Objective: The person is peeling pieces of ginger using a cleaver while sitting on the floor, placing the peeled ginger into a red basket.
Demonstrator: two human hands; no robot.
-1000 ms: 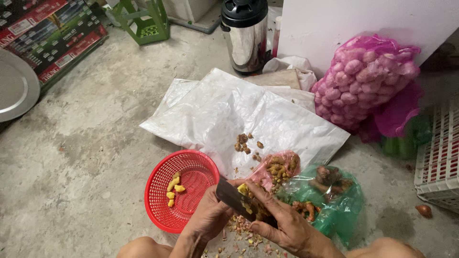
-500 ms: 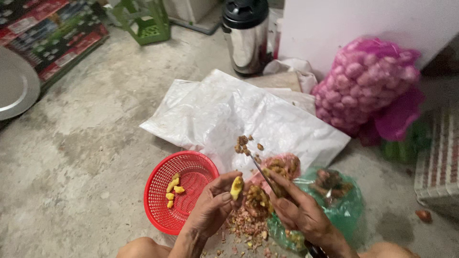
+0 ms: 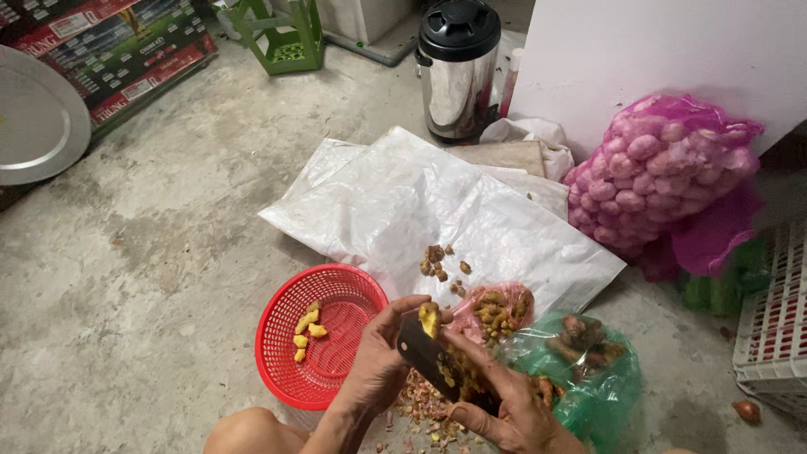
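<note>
- White woven sack (image 3: 437, 210): spread flat on the concrete floor (image 3: 151, 277) and serving as the work mat. A small cluster of brown root scraps (image 3: 439, 262) lies on it.
- Pink mesh bag (image 3: 656, 181): bulging with pale round bulbs, leaning against the white wall at the right.
- Steel flask (image 3: 459, 71): stands upright beyond the sack, black lid on.
- Red basket (image 3: 324, 335): round, perforated plastic, on the floor just left of the hands. A few peeled yellow pieces (image 3: 304, 329) lie inside it.
- Green plastic bag (image 3: 588, 374): open, holding unpeeled brown roots, touching the right forearm side.
- Right hand (image 3: 504, 403): fingers clamped on the knife (image 3: 433, 357), whose dark broad blade angles up toward the left hand.
- Left hand (image 3: 382, 361): fingers closed on the yellow root piece (image 3: 429, 318), pinched at the fingertips directly above the blade and beside the basket rim.
- Handling judgement, yellow root piece: small, light and firm, and its freshly peeled surface is probably moist and slippery. Take hold across its two flatter sides with thumb and forefinger, keeping the fingertips behind the cutting edge.
- Peelings (image 3: 420, 408): scattered on the floor beneath both hands.
</note>
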